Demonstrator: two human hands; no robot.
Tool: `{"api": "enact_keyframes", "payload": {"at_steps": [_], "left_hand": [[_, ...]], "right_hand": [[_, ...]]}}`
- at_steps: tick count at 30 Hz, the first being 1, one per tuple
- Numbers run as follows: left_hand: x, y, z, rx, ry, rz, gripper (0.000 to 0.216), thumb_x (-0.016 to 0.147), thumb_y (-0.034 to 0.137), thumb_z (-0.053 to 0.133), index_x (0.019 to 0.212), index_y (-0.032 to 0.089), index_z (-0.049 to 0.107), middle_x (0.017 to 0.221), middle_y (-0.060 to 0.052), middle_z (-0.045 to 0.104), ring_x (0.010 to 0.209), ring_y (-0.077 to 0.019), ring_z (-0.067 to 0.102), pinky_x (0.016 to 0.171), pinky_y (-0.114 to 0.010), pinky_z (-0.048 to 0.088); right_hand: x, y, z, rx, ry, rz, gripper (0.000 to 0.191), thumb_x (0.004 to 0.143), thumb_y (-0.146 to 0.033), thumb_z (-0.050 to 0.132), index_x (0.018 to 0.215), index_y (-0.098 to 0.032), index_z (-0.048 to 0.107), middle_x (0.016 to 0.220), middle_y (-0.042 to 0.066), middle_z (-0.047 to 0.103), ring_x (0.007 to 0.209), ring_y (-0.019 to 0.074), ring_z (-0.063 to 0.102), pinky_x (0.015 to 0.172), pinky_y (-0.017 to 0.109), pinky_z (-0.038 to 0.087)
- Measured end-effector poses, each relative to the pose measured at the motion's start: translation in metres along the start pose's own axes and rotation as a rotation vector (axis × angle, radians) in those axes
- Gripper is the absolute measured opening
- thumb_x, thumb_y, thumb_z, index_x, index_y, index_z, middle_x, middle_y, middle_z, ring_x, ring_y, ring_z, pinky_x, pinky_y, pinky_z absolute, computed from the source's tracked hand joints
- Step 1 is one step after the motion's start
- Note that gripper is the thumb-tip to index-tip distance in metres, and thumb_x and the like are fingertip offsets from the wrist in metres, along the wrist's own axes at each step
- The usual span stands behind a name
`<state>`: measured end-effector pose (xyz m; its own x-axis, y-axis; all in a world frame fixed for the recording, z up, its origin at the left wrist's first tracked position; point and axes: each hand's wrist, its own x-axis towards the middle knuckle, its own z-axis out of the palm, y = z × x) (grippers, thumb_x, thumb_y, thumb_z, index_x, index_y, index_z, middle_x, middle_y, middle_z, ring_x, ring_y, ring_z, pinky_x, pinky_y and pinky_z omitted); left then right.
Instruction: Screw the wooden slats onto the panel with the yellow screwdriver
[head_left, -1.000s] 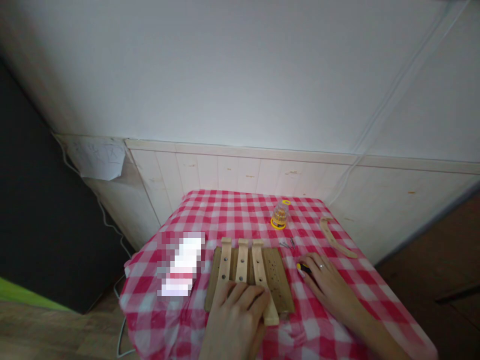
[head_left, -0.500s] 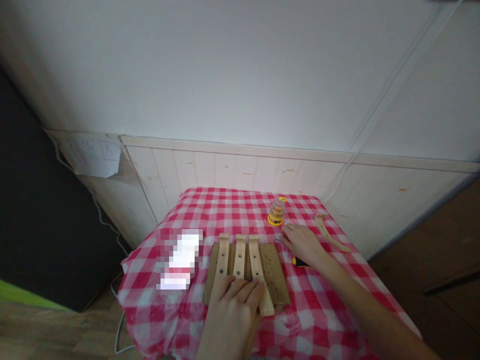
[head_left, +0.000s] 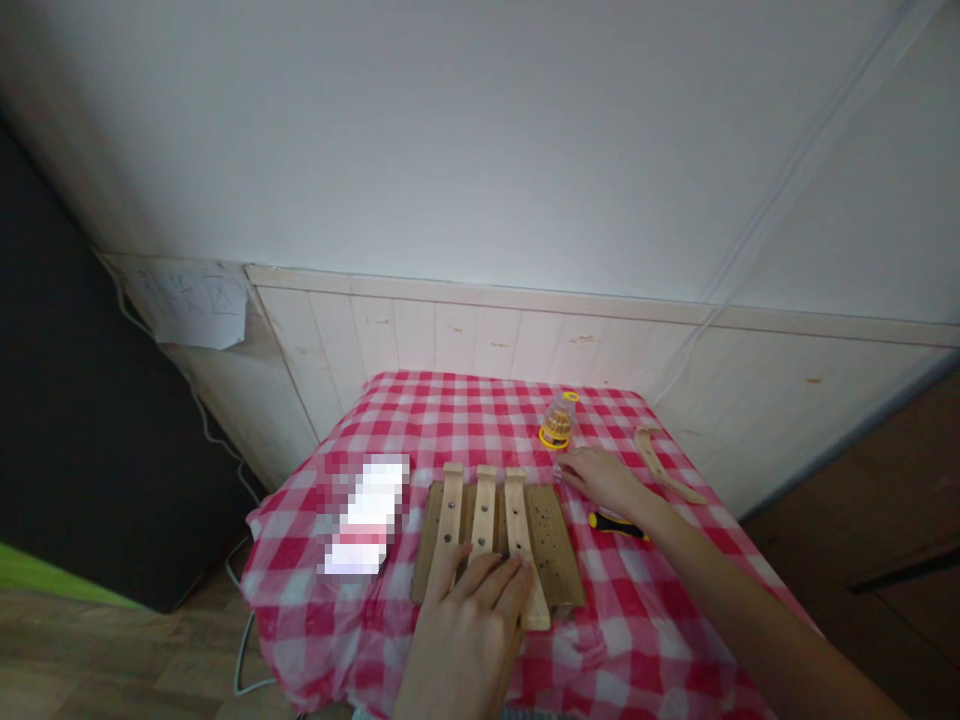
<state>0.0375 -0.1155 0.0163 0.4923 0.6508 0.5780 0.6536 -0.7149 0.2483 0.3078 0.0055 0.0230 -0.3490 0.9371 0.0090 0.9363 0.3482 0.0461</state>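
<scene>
Wooden strips (head_left: 517, 515) on a board (head_left: 553, 545), toward the surface's near edge (head_left: 600, 655); likely light, stiff. Best held by the sides. Left grip (head_left: 471, 615) on top, right grip (head_left: 600, 480) by the board's far-right corner; cannot tell if pinching.

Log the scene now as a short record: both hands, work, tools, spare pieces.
Left hand: across three wooden strips
Right hand: fingertips low by the tablecloth; grip unclear
Board: under the strips
Strip holes: visible ones look filled on left and middle strips, open on right
Yellow-black handle: right of board
Clear yellow-based container: beyond right fingertips
Spare strip: table's right edge
</scene>
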Motion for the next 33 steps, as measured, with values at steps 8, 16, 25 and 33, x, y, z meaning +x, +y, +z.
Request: {"api": "enact_keyframes", "payload": {"at_steps": [8, 16, 25, 33], "left_hand": [[-0.002, -0.001, 0.004, 0.048, -0.120, -0.005, 0.026, 0.094, 0.013, 0.062, 0.117, 0.022, 0.070, 0.113, -0.001, 0.076, 0.101, -0.0196, 0.070, 0.096, -0.040, 0.051], [0.000, -0.001, 0.007, 0.005, -0.121, -0.014, 0.025, 0.097, 0.012, 0.058, 0.117, 0.021, 0.070, 0.115, -0.001, 0.076, 0.102, -0.0181, 0.071, 0.098, -0.038, 0.051], [0.002, 0.001, 0.001, 0.005, -0.160, -0.024, 0.028, 0.095, 0.009, 0.059, 0.119, 0.019, 0.070, 0.116, -0.003, 0.076, 0.102, -0.0202, 0.071, 0.094, -0.037, 0.053], [0.005, 0.001, -0.002, -0.009, -0.174, -0.025, 0.028, 0.093, 0.006, 0.060, 0.117, 0.016, 0.070, 0.114, -0.004, 0.077, 0.099, -0.0202, 0.072, 0.091, -0.035, 0.055]], "right_hand": [[-0.009, 0.001, -0.018, 0.125, 0.175, 0.034, 0.025, 0.098, -0.021, 0.048, 0.093, -0.016, 0.072, 0.095, 0.012, 0.077, 0.086, 0.0250, 0.071, 0.073, 0.032, 0.050], [-0.037, -0.071, -0.038, 0.392, 0.490, -0.175, 0.033, 0.103, -0.036, 0.047, 0.088, -0.021, 0.073, 0.080, 0.005, 0.075, 0.077, 0.0194, 0.069, 0.073, 0.031, 0.052], [-0.028, -0.086, -0.018, 0.063, 0.509, -0.256, 0.029, 0.103, -0.027, 0.049, 0.087, -0.021, 0.072, 0.079, 0.003, 0.074, 0.075, 0.0189, 0.067, 0.069, 0.030, 0.047], [-0.029, -0.089, -0.018, -0.282, 0.497, -0.300, 0.011, 0.093, -0.013, 0.062, 0.095, -0.022, 0.069, 0.082, 0.002, 0.073, 0.076, 0.0192, 0.062, 0.066, 0.032, 0.039]]}}
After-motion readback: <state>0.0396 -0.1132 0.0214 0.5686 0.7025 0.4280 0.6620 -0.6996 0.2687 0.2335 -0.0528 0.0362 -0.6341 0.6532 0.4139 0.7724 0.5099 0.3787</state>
